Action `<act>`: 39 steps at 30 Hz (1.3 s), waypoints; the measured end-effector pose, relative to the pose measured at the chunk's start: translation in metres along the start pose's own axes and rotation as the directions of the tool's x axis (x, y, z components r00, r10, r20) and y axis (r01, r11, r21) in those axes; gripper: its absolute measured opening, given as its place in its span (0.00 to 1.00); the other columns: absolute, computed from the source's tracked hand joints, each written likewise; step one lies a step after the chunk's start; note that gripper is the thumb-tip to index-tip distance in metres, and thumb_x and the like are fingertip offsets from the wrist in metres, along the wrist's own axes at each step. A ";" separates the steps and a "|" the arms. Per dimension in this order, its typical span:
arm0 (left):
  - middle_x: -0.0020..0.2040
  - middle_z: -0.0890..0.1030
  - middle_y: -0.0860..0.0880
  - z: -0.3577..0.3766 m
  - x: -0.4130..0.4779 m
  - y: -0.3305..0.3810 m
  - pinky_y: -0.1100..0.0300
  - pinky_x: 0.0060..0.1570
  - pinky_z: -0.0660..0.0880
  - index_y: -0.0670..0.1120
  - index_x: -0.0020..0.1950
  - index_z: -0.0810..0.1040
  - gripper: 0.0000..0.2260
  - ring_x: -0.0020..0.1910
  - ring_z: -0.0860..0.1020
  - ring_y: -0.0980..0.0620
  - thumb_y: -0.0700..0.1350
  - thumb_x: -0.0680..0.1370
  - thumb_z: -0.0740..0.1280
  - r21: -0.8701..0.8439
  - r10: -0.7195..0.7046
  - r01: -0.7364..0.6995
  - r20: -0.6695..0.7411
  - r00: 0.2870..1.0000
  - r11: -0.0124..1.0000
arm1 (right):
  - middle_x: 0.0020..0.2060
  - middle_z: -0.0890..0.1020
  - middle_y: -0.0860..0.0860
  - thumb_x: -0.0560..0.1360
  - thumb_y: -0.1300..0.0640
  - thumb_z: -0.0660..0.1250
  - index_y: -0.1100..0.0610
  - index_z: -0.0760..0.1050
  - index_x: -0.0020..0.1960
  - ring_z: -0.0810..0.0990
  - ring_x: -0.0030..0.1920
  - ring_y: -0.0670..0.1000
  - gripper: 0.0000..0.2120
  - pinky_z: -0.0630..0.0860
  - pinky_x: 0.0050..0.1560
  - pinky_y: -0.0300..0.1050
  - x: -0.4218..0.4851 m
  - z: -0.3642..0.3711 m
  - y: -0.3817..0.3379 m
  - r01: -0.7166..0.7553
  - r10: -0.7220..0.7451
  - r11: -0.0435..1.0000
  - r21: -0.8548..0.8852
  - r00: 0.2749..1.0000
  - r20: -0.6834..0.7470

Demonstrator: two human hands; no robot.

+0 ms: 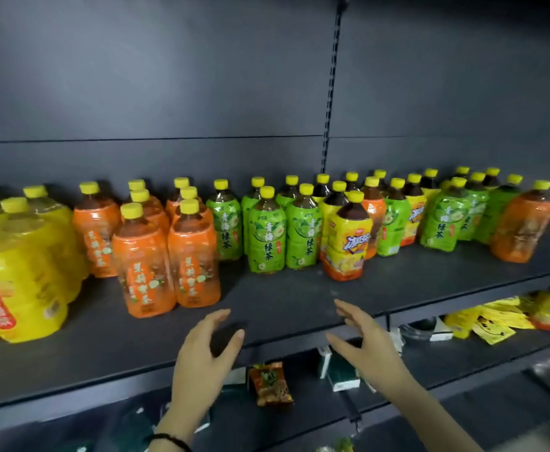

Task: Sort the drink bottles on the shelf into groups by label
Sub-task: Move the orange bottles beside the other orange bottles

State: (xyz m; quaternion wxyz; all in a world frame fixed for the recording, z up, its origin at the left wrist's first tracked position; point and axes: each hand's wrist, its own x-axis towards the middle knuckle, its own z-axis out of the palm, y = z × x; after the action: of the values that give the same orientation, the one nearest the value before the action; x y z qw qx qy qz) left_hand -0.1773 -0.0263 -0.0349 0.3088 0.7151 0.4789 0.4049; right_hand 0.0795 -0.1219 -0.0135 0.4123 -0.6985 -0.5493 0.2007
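Nearest, at six o'clock, the left hand (pixel 201 357) and the right hand (pixel 361 340) are held over the front edge of the dark shelf (pixel 283 308), both empty, fingers spread and loosely bent, palms turned toward each other; nothing is gripped or touched. The pose is judged to be a readying for a reach, since the yellow-labelled iced tea bottle (pixel 347 236) stands just beyond the right hand, toward three o'clock, forward of its row and beside bottles of another label. Farther back the sorting is seen partly done: orange-labelled tea bottles (pixel 166 256) are gathered at nine o'clock, next to a shrink-wrapped yellow pack (pixel 19 272) at the far left, and green-labelled green tea bottles (pixel 267 236) are grouped at the centre. From two to three o'clock, yellow, orange and green labels are mixed. All bottles are upright, yellow-capped, dark tea visible at the neck
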 end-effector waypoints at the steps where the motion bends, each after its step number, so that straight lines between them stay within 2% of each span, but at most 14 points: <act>1: 0.64 0.73 0.61 0.016 -0.005 0.009 0.55 0.64 0.70 0.58 0.66 0.71 0.21 0.64 0.71 0.59 0.60 0.74 0.65 0.008 0.006 -0.006 0.017 1.000 1.000 | 0.64 0.71 0.41 0.74 0.49 0.69 0.42 0.62 0.72 0.69 0.65 0.42 0.29 0.69 0.64 0.41 -0.001 -0.012 0.010 -0.010 0.010 1.000 -0.002 1.000 0.009; 4: 0.62 0.71 0.63 0.052 -0.012 0.036 0.55 0.64 0.70 0.59 0.68 0.68 0.23 0.65 0.70 0.58 0.61 0.74 0.65 0.103 0.038 -0.041 0.035 0.999 0.994 | 0.65 0.70 0.41 0.74 0.50 0.70 0.44 0.62 0.73 0.68 0.66 0.44 0.30 0.69 0.65 0.42 0.005 -0.043 0.029 -0.009 0.010 0.999 -0.038 1.000 0.018; 7: 0.63 0.73 0.60 0.074 -0.001 0.054 0.54 0.62 0.71 0.58 0.69 0.68 0.23 0.64 0.70 0.55 0.60 0.75 0.65 0.205 0.069 -0.067 -0.004 0.998 0.977 | 0.67 0.68 0.42 0.75 0.51 0.69 0.44 0.63 0.72 0.67 0.68 0.45 0.28 0.67 0.64 0.39 0.021 -0.068 0.047 0.013 -0.010 0.996 -0.094 0.999 0.038; 11: 0.66 0.72 0.59 0.105 0.025 0.062 0.55 0.64 0.69 0.60 0.70 0.65 0.25 0.67 0.68 0.56 0.63 0.75 0.63 0.216 0.042 -0.044 0.014 0.999 0.975 | 0.67 0.69 0.43 0.75 0.50 0.69 0.42 0.63 0.70 0.68 0.68 0.46 0.27 0.69 0.62 0.41 0.049 -0.095 0.077 -0.021 0.022 0.996 -0.084 1.000 0.003; 14: 0.67 0.70 0.60 0.137 0.049 0.065 0.56 0.64 0.68 0.61 0.70 0.64 0.26 0.68 0.67 0.57 0.65 0.73 0.62 0.145 -0.014 0.009 0.033 0.999 0.989 | 0.65 0.72 0.45 0.75 0.50 0.69 0.44 0.63 0.71 0.70 0.66 0.46 0.27 0.71 0.62 0.43 0.077 -0.111 0.102 -0.075 0.075 0.995 -0.064 0.997 -0.005; 18: 0.68 0.69 0.59 0.186 0.086 0.075 0.57 0.63 0.68 0.59 0.71 0.64 0.29 0.68 0.67 0.57 0.65 0.72 0.64 0.066 -0.058 0.057 0.013 0.998 0.996 | 0.61 0.74 0.45 0.74 0.52 0.70 0.45 0.65 0.69 0.72 0.64 0.48 0.26 0.71 0.62 0.44 0.122 -0.129 0.127 -0.112 0.112 0.994 0.017 0.994 -0.014; 23: 0.72 0.66 0.57 0.228 0.128 0.093 0.51 0.67 0.68 0.56 0.75 0.59 0.40 0.70 0.65 0.56 0.69 0.66 0.67 -0.049 -0.064 0.064 -0.002 0.998 0.997 | 0.61 0.74 0.45 0.74 0.52 0.70 0.48 0.65 0.70 0.72 0.62 0.47 0.27 0.69 0.58 0.40 0.171 -0.142 0.145 -0.099 0.107 0.987 0.127 0.993 -0.056; 26: 0.71 0.67 0.58 0.247 0.144 0.103 0.50 0.66 0.69 0.58 0.74 0.57 0.45 0.70 0.66 0.56 0.70 0.63 0.70 -0.115 -0.084 0.080 -0.032 0.996 0.990 | 0.63 0.72 0.45 0.73 0.52 0.71 0.49 0.62 0.72 0.71 0.63 0.47 0.30 0.69 0.58 0.41 0.196 -0.148 0.156 -0.095 0.113 0.976 0.194 0.990 -0.083; 32: 0.66 0.71 0.55 0.274 0.156 0.108 0.47 0.64 0.72 0.59 0.70 0.60 0.43 0.66 0.71 0.53 0.65 0.60 0.75 -0.159 -0.126 0.097 -0.185 0.975 0.982 | 0.67 0.68 0.49 0.68 0.51 0.76 0.49 0.61 0.72 0.69 0.66 0.50 0.37 0.70 0.67 0.52 0.256 -0.169 0.177 -0.036 0.083 0.972 0.232 0.977 -0.196; 35: 0.66 0.71 0.55 0.278 0.154 0.111 0.49 0.65 0.71 0.60 0.70 0.60 0.41 0.66 0.71 0.52 0.61 0.62 0.75 -0.162 -0.154 0.121 -0.216 0.964 0.979 | 0.67 0.68 0.50 0.64 0.46 0.78 0.54 0.60 0.72 0.65 0.69 0.47 0.43 0.66 0.69 0.47 0.284 -0.167 0.178 0.008 0.040 0.971 0.237 0.980 -0.196; 37: 0.67 0.72 0.54 0.280 0.153 0.113 0.52 0.64 0.71 0.56 0.72 0.61 0.41 0.65 0.72 0.52 0.56 0.63 0.76 -0.163 -0.181 0.147 -0.215 0.960 0.976 | 0.66 0.68 0.52 0.64 0.47 0.78 0.58 0.60 0.72 0.64 0.67 0.47 0.44 0.61 0.65 0.38 0.294 -0.164 0.175 -0.003 0.048 0.983 0.182 0.970 -0.239; 39: 0.66 0.73 0.52 0.284 0.152 0.115 0.56 0.61 0.71 0.54 0.72 0.62 0.39 0.63 0.73 0.53 0.50 0.66 0.77 -0.165 -0.194 0.159 -0.229 0.954 0.974 | 0.65 0.69 0.53 0.64 0.45 0.77 0.59 0.61 0.71 0.65 0.67 0.50 0.43 0.62 0.60 0.39 0.297 -0.165 0.176 -0.012 0.047 0.993 0.117 0.954 -0.297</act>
State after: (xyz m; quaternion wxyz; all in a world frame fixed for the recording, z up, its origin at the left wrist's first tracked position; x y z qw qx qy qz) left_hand 0.1538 0.0603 -0.0328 0.3335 0.5899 0.5447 0.4940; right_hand 0.3999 0.0869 -0.0067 0.5270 -0.7043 -0.4576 0.1298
